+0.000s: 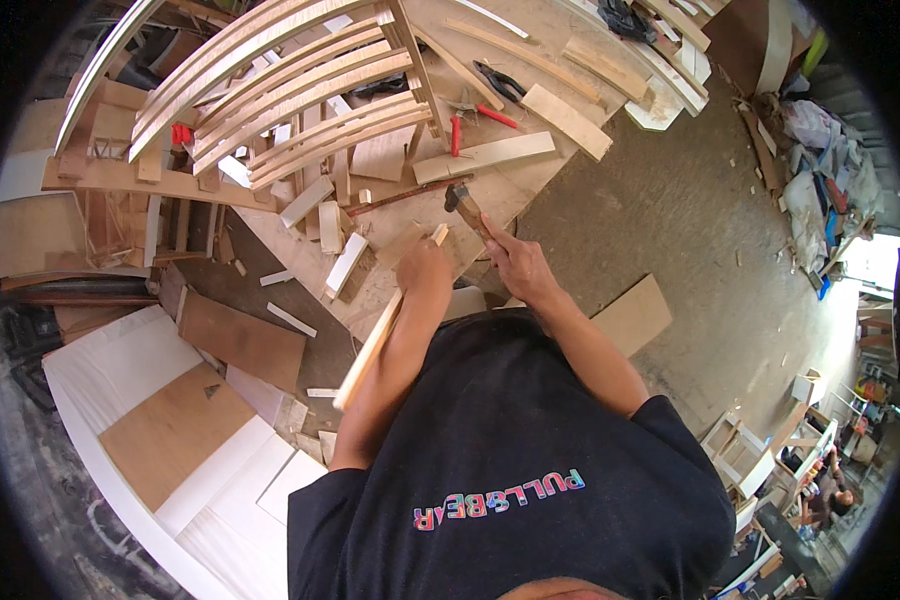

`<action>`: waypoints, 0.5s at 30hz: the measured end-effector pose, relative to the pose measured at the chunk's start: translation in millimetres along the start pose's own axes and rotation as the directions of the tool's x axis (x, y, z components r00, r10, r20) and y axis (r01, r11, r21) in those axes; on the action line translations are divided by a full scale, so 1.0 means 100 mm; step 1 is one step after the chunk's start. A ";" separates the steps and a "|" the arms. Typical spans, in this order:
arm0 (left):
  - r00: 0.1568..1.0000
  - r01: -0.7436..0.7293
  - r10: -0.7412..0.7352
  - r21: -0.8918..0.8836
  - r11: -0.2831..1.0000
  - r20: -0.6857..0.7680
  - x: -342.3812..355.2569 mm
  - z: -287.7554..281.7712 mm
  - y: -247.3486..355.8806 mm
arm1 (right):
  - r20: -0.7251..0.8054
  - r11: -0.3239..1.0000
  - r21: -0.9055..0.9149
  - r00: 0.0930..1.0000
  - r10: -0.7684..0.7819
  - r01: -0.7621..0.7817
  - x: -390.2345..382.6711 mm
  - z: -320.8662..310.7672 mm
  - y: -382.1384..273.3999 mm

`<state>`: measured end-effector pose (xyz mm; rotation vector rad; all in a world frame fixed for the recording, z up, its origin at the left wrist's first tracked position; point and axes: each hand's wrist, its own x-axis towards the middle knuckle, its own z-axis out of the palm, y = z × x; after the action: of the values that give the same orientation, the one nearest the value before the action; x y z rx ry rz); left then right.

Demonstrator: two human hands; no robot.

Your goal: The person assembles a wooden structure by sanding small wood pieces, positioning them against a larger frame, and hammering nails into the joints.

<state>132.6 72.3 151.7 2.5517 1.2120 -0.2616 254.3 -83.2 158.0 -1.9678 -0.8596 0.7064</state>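
Observation:
My left hand [425, 267] is closed around a long, narrow wooden strip [372, 350], which slants down along my left forearm. Its upper end pokes out just above my fist. In my right hand [521, 268] is a hammer [472, 212], gripped by its wooden handle, with the dark head up and to the left, over the near part of the workbench [480, 190]. The hammer head and the strip are apart. Short wood blocks [346, 264] lie left of my left hand. A flat board [485, 157] rests beyond the hammer.
A curved slatted wooden frame [300, 105] stands at the bench's far left. Red-handled pincers [457, 132] and black-handled pliers [500, 82] lie among offcuts. White and brown panels [160, 430] lean at lower left. Bags [808, 180] line the right wall; another person [838, 490] is at far right.

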 end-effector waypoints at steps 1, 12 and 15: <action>0.999 -0.037 0.038 0.027 0.999 -0.029 -0.11 0.07 -0.04 | -0.015 1.000 -0.001 1.000 -0.017 0.017 -0.01 -0.01 0.02; 0.884 -0.303 0.204 -0.182 0.935 -0.421 -0.20 1.06 -0.77 | 0.046 0.998 -0.063 0.999 -0.023 0.026 -0.02 0.04 0.22; 0.855 -0.328 0.174 -0.249 0.911 -0.488 -0.18 1.26 -0.78 | 0.015 0.992 -0.120 0.999 -0.038 0.040 -0.04 0.04 0.22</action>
<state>56.4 62.3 23.9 2.5014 0.9314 0.5896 256.0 -93.5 137.4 -2.0492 -0.9658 0.6586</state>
